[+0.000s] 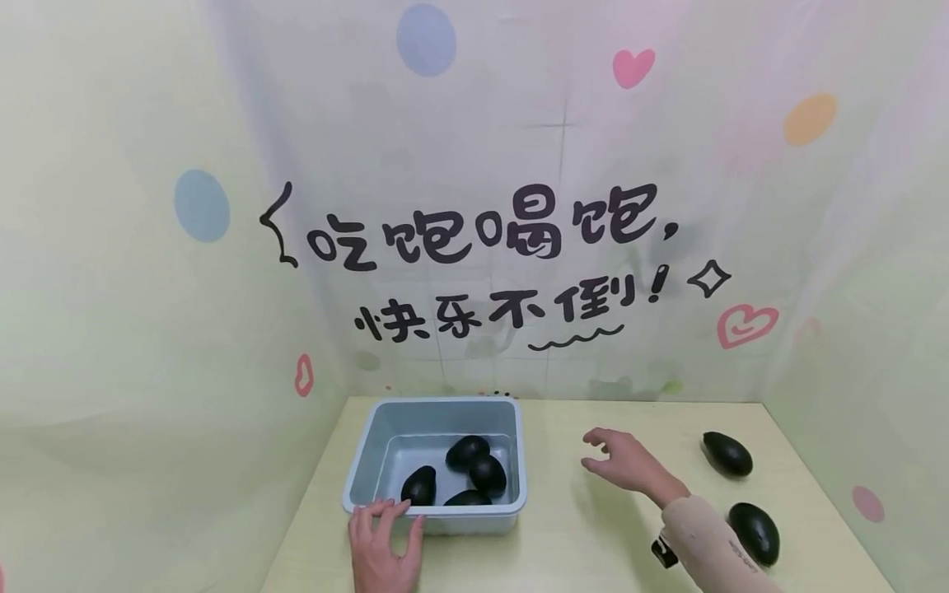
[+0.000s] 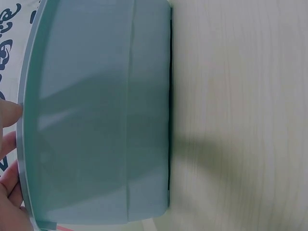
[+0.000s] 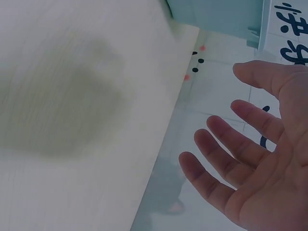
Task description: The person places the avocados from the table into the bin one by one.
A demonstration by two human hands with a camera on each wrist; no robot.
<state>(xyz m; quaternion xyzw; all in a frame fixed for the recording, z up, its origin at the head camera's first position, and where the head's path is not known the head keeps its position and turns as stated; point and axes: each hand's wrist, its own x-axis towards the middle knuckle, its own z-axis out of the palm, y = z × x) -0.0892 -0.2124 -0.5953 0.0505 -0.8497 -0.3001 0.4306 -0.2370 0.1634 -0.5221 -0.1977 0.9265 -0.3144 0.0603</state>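
A light blue-grey plastic bin [image 1: 437, 418] stands on the table with several dark, glossy avocados inside, one of them the avocado [image 1: 419, 486] at its front left. My left hand [image 1: 384, 548] rests its fingertips on the bin's front rim, the thumb just below the edge. The left wrist view shows the bin's outer wall [image 2: 91, 96] with fingertips right at the rim. To the right of the bin, my right hand [image 1: 626, 463] is over the table, palm facing the bin. Its fingers are spread and loosely bent, holding nothing, as the right wrist view [image 3: 250, 154] shows.
Two more avocados lie on the right of the table: one farther back [image 1: 728, 455], and one nearer [image 1: 754, 534], beside the right sleeve [image 1: 712, 543]. A printed curtain [image 1: 474, 148] hangs behind the pale wooden table [image 1: 563, 527] and along both sides.
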